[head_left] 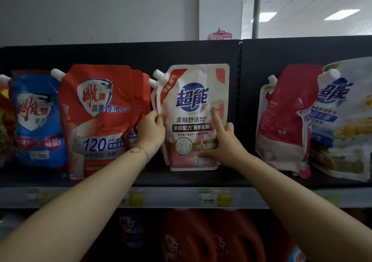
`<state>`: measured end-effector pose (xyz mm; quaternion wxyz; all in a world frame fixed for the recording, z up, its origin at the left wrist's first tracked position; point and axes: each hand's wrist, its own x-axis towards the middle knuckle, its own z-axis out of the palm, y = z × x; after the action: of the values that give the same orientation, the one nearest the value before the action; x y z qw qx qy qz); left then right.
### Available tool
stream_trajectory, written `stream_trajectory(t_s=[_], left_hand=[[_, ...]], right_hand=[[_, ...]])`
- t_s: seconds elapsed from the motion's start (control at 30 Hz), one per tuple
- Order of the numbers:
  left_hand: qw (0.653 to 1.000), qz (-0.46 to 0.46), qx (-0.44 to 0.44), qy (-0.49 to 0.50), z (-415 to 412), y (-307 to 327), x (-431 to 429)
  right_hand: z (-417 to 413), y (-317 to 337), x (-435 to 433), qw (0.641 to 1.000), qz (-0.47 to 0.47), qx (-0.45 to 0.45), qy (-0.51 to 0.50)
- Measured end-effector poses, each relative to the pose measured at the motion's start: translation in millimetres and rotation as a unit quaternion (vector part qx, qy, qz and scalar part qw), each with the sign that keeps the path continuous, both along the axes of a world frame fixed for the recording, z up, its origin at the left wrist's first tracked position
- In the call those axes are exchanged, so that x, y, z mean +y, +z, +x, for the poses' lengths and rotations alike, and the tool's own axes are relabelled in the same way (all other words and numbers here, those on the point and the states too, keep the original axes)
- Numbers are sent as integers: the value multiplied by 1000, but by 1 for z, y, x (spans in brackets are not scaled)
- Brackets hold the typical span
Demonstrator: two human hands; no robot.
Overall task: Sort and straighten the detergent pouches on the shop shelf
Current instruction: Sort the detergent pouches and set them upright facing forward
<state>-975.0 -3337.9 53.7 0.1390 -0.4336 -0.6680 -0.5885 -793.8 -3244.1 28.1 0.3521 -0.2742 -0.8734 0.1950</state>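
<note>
Head view: left hand [151, 129] has its fingers curled round the left edge of the white and pink pouch [193, 120]. This pouch stands upright in the middle of the upper shelf [181, 178], just beside the red pouch [96, 116]. Right hand [223, 140] lies against the front of the same pouch, with the index finger straight and pressing on the print and the thumb spread low; it grasps nothing.

To do this step well, I think the left hand should guide the edge while the right pushes flat and gently. Then the pouch comes square to the shelf front and in line with the twin pouch behind it, without creasing.

Of the twin pouch only the spout [152, 82] and one edge show, so I cannot tell how many stand behind. The red and white pouch [281, 120] at the right leans, and its base is partly covered. Bottles [201, 239] on the lower shelf are blurred.
</note>
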Motion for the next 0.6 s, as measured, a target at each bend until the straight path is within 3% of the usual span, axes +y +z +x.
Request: stream_trajectory(t_s=[0.1,0.2,0.33,0.4,0.5,0.6], left_hand=[[999,12,35,10,6,-5,-6],[979,47,193,47,11,-15,-11],[924,-72,372,50,16,-30,-11],[904,-125,407,49,21,-36,-9],[906,-127,401,45,30,-40,-9],[897,-117,423,59,41,-34,-10]], right_hand=[[-5,-2,-2,1000,10,-1,-13],[-10,-4,-5,1000,12,5,-8],[-18,-8,-9,999,31,8,-8],[-18,-9,-9,999,41,-3,-4],[-5,-5,-8,998,52,-44,10],[18,7,-7,982,153,-102,-39]])
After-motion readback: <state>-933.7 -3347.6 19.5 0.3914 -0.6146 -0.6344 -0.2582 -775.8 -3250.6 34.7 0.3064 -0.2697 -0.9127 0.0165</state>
